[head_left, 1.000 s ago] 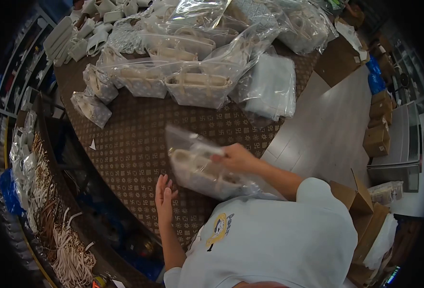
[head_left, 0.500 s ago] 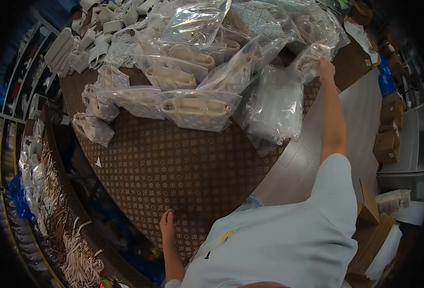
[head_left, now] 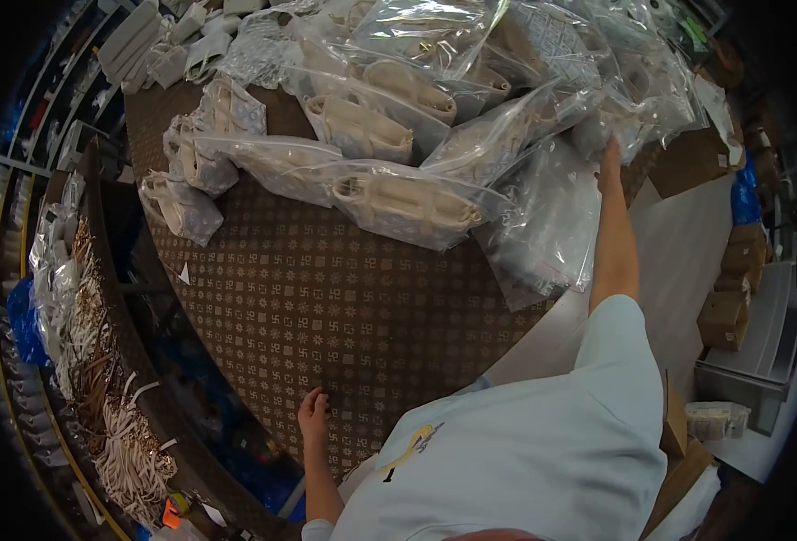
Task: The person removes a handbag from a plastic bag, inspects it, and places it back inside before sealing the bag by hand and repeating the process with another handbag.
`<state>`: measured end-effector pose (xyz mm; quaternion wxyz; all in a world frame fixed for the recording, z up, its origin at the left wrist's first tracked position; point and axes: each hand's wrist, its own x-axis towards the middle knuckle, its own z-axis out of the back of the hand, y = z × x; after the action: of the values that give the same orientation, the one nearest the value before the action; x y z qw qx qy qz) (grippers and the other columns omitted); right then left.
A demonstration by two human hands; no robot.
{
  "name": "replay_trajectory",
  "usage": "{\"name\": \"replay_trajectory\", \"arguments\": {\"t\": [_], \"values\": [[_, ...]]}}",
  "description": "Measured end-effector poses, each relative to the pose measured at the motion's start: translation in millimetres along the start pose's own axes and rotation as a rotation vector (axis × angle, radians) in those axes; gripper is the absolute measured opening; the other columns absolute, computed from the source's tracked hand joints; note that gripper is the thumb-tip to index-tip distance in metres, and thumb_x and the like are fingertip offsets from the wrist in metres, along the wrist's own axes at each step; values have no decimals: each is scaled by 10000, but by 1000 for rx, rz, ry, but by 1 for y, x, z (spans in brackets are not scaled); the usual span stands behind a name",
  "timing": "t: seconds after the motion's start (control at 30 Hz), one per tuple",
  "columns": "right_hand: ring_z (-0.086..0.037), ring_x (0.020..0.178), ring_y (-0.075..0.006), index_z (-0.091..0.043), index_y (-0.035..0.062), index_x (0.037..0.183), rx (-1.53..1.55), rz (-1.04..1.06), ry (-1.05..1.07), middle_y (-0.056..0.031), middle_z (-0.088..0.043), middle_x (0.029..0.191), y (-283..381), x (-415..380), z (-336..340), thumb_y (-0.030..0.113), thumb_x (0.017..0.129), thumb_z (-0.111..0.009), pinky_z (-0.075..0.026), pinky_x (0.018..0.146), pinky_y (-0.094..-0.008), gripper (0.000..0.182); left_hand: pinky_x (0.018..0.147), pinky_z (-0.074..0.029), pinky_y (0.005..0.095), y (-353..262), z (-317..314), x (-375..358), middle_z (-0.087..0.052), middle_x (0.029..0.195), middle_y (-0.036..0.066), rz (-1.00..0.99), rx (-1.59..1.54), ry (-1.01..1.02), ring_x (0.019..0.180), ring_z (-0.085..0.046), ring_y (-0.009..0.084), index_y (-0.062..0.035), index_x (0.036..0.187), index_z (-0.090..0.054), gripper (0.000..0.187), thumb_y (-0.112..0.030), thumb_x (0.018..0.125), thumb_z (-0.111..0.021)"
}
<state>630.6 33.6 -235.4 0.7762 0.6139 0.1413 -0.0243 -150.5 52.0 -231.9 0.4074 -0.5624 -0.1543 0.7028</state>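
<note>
My right hand [head_left: 609,169] reaches to the far right of the table, fingers stretched out against a handbag in a clear plastic bag [head_left: 628,122]. Just below and left of that hand lies a stack of flat clear plastic bags [head_left: 547,230]. Over the near part of the table hovers my left hand [head_left: 313,413], its fingers loosely bent and slightly apart, with nothing visible in it. A cream-lined handbag in clear plastic [head_left: 412,206] lies at the front of the bagged pile. Unwrapped patterned handbags [head_left: 186,206] stand at its left.
A brown patterned cloth [head_left: 326,288] covers the table. White bags [head_left: 128,45] are heaped at the far left. Straps and cords [head_left: 132,455] fill a ledge on the left. Cardboard boxes [head_left: 723,316] and a grey floor [head_left: 669,243] are on the right.
The view has shifted, so the pile appears further right. My right hand's fingers have straightened at the bagged handbag, and my left hand's fingers have loosened a little.
</note>
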Motion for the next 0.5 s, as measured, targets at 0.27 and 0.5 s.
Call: {"name": "replay_trajectory", "arguments": {"t": [0.27, 0.5], "values": [[-553, 1047, -229, -483, -17, 1185, 282, 975, -108, -142, -560, 1173, 95, -213, -42, 249, 974, -440, -464, 857, -365, 342, 1071, -233, 475, -2, 25, 39, -364, 1414, 142, -392, 676, -470, 1302, -330, 325, -106, 1333, -447, 444, -265, 925, -516], [-643, 835, -266, -647, 35, 989, -40, 1344, 1182, -123, -665, 915, 100, -438, -211, 131, 806, -666, -513, 717, -328, 208, 1120, -78, 533, 8, 20, 65, -276, 1490, 73, -479, 894, -627, 1390, -197, 297, -145, 1365, -397, 473, -331, 933, -450]]}}
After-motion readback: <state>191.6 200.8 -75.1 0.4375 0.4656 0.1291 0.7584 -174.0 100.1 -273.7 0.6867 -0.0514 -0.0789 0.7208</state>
